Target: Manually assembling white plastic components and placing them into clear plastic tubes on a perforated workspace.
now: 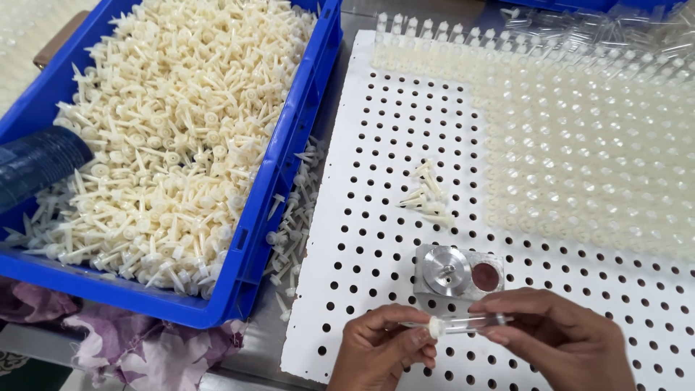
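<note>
Left hand (380, 347) and right hand (557, 340) pinch a clear tube (470, 323) near the perforated board's (362, 181) front edge.

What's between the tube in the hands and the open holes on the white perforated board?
Little visible. Both hands, left hand and right hand, hold the clear tube with its cream plug just over the perforated board. Only the metal block sits directly behind, and a few loose cream pins lie farther up.

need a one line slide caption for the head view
Two hands join a white spiked part to a clear tube over a perforated white board.
</note>
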